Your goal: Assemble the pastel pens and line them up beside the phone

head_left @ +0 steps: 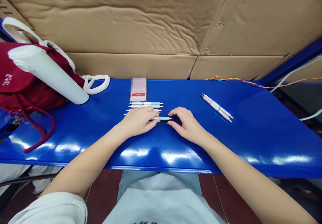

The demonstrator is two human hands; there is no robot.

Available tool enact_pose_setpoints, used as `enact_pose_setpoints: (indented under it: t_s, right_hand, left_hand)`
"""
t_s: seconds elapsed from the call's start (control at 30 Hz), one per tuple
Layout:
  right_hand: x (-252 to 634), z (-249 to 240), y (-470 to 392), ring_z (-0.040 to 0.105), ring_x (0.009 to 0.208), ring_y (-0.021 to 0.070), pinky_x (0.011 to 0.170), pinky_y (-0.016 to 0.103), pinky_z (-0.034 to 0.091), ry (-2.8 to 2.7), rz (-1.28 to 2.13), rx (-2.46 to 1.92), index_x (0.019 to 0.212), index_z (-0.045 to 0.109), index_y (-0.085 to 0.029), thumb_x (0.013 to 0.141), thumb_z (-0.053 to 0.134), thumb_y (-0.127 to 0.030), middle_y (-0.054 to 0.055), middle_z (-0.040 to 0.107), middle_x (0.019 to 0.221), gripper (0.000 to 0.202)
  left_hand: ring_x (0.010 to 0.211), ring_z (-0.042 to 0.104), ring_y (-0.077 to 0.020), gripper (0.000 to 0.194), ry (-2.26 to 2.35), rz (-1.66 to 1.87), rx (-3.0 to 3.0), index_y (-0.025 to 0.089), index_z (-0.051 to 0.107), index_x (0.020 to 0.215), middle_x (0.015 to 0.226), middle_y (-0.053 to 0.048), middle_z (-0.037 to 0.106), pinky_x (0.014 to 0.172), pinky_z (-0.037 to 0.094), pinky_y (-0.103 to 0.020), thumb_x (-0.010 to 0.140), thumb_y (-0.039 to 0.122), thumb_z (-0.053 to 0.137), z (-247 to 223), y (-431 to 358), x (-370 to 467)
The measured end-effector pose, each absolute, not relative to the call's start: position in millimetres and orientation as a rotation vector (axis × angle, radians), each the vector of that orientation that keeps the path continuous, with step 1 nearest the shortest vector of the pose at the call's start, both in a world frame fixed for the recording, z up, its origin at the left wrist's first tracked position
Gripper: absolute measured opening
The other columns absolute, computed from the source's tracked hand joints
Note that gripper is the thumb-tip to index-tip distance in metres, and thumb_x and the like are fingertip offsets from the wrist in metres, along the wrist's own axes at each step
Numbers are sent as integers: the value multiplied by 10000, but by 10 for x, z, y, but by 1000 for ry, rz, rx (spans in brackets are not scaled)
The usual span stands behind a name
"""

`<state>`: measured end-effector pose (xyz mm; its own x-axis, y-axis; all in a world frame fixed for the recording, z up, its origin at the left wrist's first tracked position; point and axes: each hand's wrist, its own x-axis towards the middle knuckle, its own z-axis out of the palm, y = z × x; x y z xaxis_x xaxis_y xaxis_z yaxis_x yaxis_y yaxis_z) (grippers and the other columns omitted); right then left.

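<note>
My left hand (141,119) is closed on a pen with a white barrel and mint-green grip (164,118), its thumb and fingers pinching the barrel. The pen lies level, tip toward the right. Around that tip my right hand (187,124) curves, thumb and forefinger apart on either side; whether they touch it is hard to see. Just beyond my left hand, several pens lie side by side, a mint-and-white pen (146,103) farthest back. My left hand covers parts of the nearer ones.
A phone (138,95) lies behind the pen row on the blue table (161,140). More pens (217,107) lie slanted at right. A white bottle (52,73) leans on a red bag (15,79) at left. Cardboard (130,26) stands behind; coloured wires (233,79) run along the back edge.
</note>
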<state>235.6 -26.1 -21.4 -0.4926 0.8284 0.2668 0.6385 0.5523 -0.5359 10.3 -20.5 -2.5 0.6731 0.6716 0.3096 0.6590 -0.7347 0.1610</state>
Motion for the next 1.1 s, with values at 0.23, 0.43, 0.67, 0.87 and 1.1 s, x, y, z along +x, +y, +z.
enact_pose_setpoints:
  t_s: [0.23, 0.43, 0.67, 0.87, 1.1]
  right_hand:
    - [2358, -222, -254, 541, 803, 191, 775, 346, 373, -2282, 523, -1181, 838, 569, -206, 883, 491, -250, 38, 628, 818, 101]
    - [2351, -219, -261, 567, 839, 193, 794, 343, 393, -2178, 607, -1168, 920, 561, -204, 847, 539, -279, 47, 636, 895, 107]
    - [2345, -186, -252, 563, 770, 185, 750, 337, 406, -2197, 646, -1210, 792, 573, -206, 854, 504, -267, 33, 636, 789, 110]
    - [2347, -172, -282, 561, 735, 157, 714, 297, 458, -2072, 832, -1173, 806, 531, -211, 794, 554, -247, 8, 591, 783, 44]
    - [2488, -115, -208, 562, 730, 158, 721, 297, 462, -1959, 821, -1265, 787, 580, -204, 778, 586, -292, 11, 610, 773, 89]
  left_hand:
    - [897, 615, -170, 243, 1128, 530, 2830, 191, 643, 949, 943, -46, 660, 754, 486, -264, 910, 310, 434, -13, -209, 105]
    - [882, 619, -166, 244, 1130, 535, 2828, 192, 644, 934, 930, -43, 660, 741, 487, -262, 910, 313, 434, -6, -213, 102]
    - [870, 620, -161, 249, 1118, 523, 2834, 198, 646, 938, 919, -40, 662, 734, 486, -254, 913, 313, 426, -20, -211, 104]
    - [871, 620, -166, 248, 1114, 497, 2822, 187, 640, 919, 928, -42, 666, 715, 481, -252, 912, 307, 423, -1, -204, 100]
    - [882, 616, -177, 248, 1271, 474, 2802, 191, 622, 1007, 991, -47, 651, 688, 482, -247, 904, 318, 436, 45, -187, 53]
